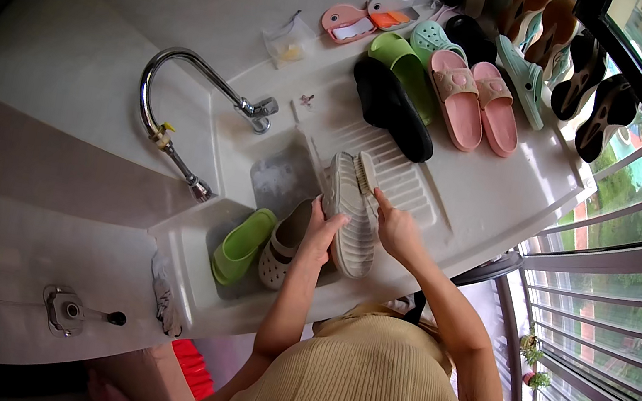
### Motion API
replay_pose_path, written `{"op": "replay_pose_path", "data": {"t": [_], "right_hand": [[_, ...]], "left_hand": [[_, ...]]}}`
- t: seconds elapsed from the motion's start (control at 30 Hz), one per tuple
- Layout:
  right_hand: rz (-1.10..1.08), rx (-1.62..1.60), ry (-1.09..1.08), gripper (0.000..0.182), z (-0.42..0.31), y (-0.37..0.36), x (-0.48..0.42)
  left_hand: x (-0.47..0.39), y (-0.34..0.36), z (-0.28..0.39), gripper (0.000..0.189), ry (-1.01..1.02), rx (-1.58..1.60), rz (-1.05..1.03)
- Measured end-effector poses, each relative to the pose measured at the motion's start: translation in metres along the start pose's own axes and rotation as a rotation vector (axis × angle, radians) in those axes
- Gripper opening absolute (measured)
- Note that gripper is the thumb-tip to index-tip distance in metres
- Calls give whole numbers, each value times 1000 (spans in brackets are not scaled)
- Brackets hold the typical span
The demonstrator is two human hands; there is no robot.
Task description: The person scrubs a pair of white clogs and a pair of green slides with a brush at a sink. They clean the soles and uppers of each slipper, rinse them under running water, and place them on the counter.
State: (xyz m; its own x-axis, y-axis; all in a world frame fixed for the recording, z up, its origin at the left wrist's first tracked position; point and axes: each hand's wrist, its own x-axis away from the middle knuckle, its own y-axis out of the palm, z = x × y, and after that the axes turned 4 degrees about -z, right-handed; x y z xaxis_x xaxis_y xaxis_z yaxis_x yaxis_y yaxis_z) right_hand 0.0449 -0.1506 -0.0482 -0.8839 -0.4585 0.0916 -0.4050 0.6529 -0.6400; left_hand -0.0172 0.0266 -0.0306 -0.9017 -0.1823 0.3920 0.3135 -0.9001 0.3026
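Note:
My left hand [322, 230] grips the side of a light-coloured clog [355, 240], its ribbed sole turned up, at the sink's right edge. In my right hand [396, 225] is a scrubbing brush [367, 173] with pale bristles, the index finger laid along its handle. The bristles touch or lie very near the toe or heel end of the sole; which end I cannot tell. Below my left hand, in the sink [202, 273], a green slipper [241, 244] leans beside a greyish clog with holes [275, 262]. Cloudy, foamy water [275, 179] fills part of the basin.
A chrome faucet [150, 104] arches over the sink from the left. On the ribbed washboard [406, 198] and counter stand a black slipper [392, 108], a green slipper [410, 76], pink slides [459, 106] and mint clogs [525, 85]. More shoes line the window side. A cloth [164, 295] hangs at the sink's left rim.

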Motion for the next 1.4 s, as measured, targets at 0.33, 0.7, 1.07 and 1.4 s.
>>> {"op": "replay_pose_path", "data": {"t": [0.33,0.7,1.07,1.4], "right_hand": [[20,75,-36,47,-32,0,-39],[-116,261,-77,52,-68,-22,-38],[-191,256,-184,47,-66,-36,-28],[-146,169,-61,48,-33,-17,-32]], "left_hand": [[4,-2,4,65,4,85,103],[6,-20,-8,65,6,207,155],[-1,-10,-5,66,50,167,153],[9,-4,10,67,-63,234,122]]}}
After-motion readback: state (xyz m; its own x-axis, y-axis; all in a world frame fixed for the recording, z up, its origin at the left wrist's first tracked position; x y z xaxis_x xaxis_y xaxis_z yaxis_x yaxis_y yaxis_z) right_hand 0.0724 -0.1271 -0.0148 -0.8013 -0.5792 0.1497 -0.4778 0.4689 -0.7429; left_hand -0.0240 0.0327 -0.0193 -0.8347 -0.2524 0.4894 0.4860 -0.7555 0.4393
